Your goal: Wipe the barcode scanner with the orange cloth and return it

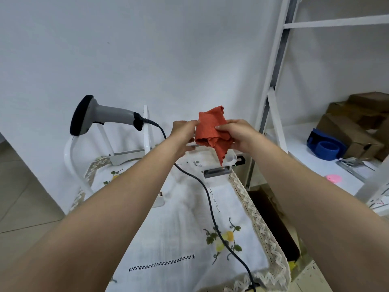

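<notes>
White wall behind, and a gray barcode scanner (101,116) sat on its white stand (146,142).
Its long body lay almost flat, with the black head down to the left and the handle end to the right, where the black cord (205,187) came out. Near it, not touching, the bunched orange cloth (210,127) was held above the flowered tablecloth (185,228). The left hand (183,133) pinched one edge and the right hand (237,133) gripped the other.

Free room: we see open tabletop (185,218) left of the cable (207,194).
In our way: stand (127,155) at far-left corner, container (231,158) far-right.
</notes>
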{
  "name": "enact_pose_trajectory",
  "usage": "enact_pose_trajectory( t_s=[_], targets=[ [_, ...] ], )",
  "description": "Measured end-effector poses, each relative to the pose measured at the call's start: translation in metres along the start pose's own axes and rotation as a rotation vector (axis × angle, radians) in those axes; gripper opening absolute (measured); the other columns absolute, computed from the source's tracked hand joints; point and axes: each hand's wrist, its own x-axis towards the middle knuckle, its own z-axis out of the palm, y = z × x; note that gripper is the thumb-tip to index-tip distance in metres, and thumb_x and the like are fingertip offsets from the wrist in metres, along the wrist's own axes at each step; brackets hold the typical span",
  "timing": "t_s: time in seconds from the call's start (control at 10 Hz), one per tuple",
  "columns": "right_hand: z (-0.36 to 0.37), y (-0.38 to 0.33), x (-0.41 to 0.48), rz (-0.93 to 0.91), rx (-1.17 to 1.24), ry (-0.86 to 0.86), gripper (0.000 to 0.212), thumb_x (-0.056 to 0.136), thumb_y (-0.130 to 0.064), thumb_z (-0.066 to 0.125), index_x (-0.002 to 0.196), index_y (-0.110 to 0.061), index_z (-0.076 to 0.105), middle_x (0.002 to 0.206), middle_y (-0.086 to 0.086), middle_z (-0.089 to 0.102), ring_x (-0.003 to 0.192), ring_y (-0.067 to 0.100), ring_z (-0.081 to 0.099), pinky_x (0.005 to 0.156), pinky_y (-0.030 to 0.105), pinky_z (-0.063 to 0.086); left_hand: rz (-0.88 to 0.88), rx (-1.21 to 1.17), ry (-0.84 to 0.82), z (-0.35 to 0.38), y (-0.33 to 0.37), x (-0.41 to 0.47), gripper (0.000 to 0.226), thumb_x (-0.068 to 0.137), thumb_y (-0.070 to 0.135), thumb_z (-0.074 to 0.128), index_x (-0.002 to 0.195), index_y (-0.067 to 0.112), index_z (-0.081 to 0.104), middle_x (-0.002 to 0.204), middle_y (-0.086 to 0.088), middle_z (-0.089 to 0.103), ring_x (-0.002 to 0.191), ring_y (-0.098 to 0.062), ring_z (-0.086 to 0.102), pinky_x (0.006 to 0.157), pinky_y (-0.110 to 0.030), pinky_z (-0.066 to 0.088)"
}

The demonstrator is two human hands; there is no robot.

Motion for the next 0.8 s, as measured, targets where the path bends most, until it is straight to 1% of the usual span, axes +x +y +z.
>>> enact_pose_trajectory(
  t_s=[0.1, 0.2, 0.3, 0.4, 0.5, 0.6, 0.7, 0.8],
  targets=[
    [0.009, 0.012, 0.038, 0.032, -0.063, 0.038, 0.029, 0.094, -0.004, 0.068, 0.123, -0.008, 0.065, 0.108, 0.016, 0.073, 0.092, 0.029, 0.073, 0.078, 0.046, 0.063, 0.020, 0.036, 0.052, -0.001, -0.002, 0.020, 0.057, 0.097, 0.036, 0.061, 0.147, 0.014, 0.043, 0.137, -0.006, 0.054, 0.103, -0.020, 0.061, 0.103, -0.053, 0.050],
    [0.018, 0.027, 0.056, 0.056, -0.133, 0.038, 0.028, 0.096, -0.003, 0.063, 0.124, -0.005, 0.063, 0.112, 0.018, 0.071, 0.098, 0.033, 0.072, 0.082, 0.049, 0.062, 0.032, 0.041, 0.048, -0.001, -0.005, 0.032, 0.053, 0.101, 0.032, 0.057, 0.148, 0.013, 0.042, 0.124, -0.002, 0.057, 0.084, -0.009, 0.059, 0.105, -0.053, 0.050],
    [0.032, 0.051, 0.073, 0.107, -0.255, 0.022, 0.027, 0.097, -0.001, 0.056, 0.124, 0.000, 0.060, 0.112, 0.021, 0.068, 0.098, 0.035, 0.069, 0.087, 0.051, 0.061, 0.043, 0.065, 0.042, -0.001, -0.010, 0.046, 0.040, 0.100, 0.028, 0.057, 0.137, 0.014, 0.051, 0.121, -0.005, 0.060, 0.095, -0.016, 0.063, 0.098, -0.050, 0.055],
    [0.037, 0.061, 0.075, 0.150, -0.394, -0.005, 0.018, 0.097, -0.003, 0.056, 0.114, 0.002, 0.060, 0.107, 0.023, 0.067, 0.098, 0.038, 0.069, 0.090, 0.054, 0.060, 0.043, 0.094, 0.042, -0.001, -0.012, 0.051, 0.035, 0.099, 0.028, 0.058, 0.131, 0.015, 0.055, 0.132, -0.009, 0.057, 0.117, -0.028, 0.060, 0.098, -0.051, 0.055],
    [0.035, 0.062, 0.076, 0.118, -0.659, -0.031, 0.010, 0.095, -0.006, 0.055, 0.103, -0.002, 0.059, 0.109, 0.022, 0.066, 0.099, 0.038, 0.069, 0.089, 0.049, 0.061, 0.040, 0.103, 0.029, -0.001, -0.014, 0.055, 0.032, 0.099, 0.030, 0.058, 0.127, 0.015, 0.056, 0.128, -0.007, 0.058, 0.122, -0.031, 0.058, 0.099, -0.051, 0.055],
    [0.033, 0.054, 0.075, 0.100, -0.654, -0.030, 0.023, 0.094, -0.006, 0.057, 0.116, -0.001, 0.061, 0.117, 0.022, 0.066, 0.098, 0.036, 0.069, 0.092, 0.051, 0.061, 0.051, 0.097, 0.013, -0.003, -0.011, 0.051, 0.025, 0.100, 0.029, 0.058, 0.121, 0.017, 0.057, 0.122, -0.006, 0.059, 0.118, -0.031, 0.059, 0.099, -0.051, 0.055],
    [0.036, 0.023, 0.056, 0.055, -0.554, -0.032, 0.032, 0.097, -0.012, 0.061, 0.128, -0.003, 0.059, 0.110, 0.013, 0.059, 0.090, 0.029, 0.060, 0.090, 0.045, 0.060, 0.108, 0.095, 0.007, -0.007, 0.008, 0.034, 0.022, 0.101, 0.030, 0.058, 0.120, 0.019, 0.057, 0.128, -0.009, 0.061, 0.108, -0.028, 0.061, 0.097, -0.050, 0.057],
    [0.038, 0.001, 0.038, 0.000, -0.498, -0.069, 0.028, 0.098, -0.015, 0.061, 0.125, -0.007, 0.062, 0.111, 0.012, 0.058, 0.088, 0.028, 0.057, 0.079, 0.041, 0.057, 0.168, 0.087, -0.002, -0.011, 0.023, 0.016, 0.019, 0.101, 0.032, 0.057, 0.116, 0.021, 0.056, 0.126, -0.006, 0.062, 0.110, -0.026, 0.059, 0.097, -0.049, 0.056]
  ],
)
